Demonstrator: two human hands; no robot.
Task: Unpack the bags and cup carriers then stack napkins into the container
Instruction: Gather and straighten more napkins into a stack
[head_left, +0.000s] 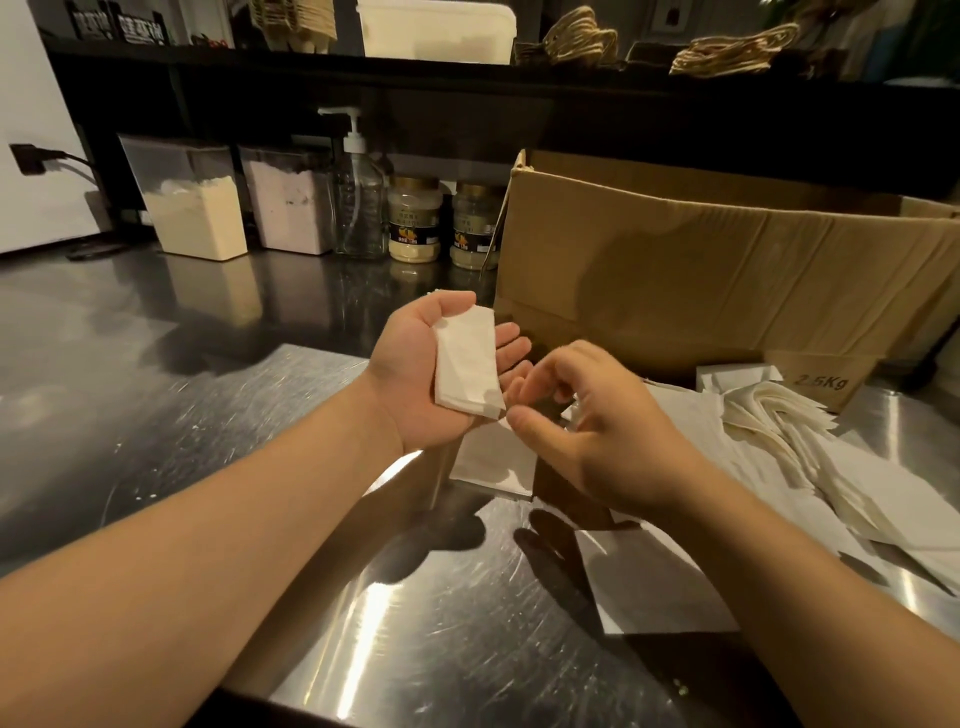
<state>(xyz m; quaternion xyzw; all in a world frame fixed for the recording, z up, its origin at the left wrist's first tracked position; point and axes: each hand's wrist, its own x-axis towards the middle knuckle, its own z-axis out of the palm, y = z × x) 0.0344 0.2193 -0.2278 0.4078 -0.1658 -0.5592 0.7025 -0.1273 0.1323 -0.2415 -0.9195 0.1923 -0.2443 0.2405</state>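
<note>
- Head view: a small folded stack of white paper napkins (467, 361) lies across my upturned left hand (431, 379), above the steel counter and not touching it.
- My left hand cradles the stack, thumb curled over its far end, fingers nearly straight beneath it.
- My right hand (587, 415) hovers just beside the stack's near corner, fingers loosely curled, thumb and forefinger slightly apart, holding nothing.
- Below my hands, flat white paper bags (649, 577) rest on the scratched stainless-steel counter (156, 415).
- To my right, a fanned heap of white paper sheets (774, 431) lies on the counter.
- Behind that stands a large open brown cardboard box (727, 270).
- Along the back wall sit two clear bins of powder (192, 208), a clear pump bottle (358, 202) and two gold-lidded jars (415, 218).
</note>
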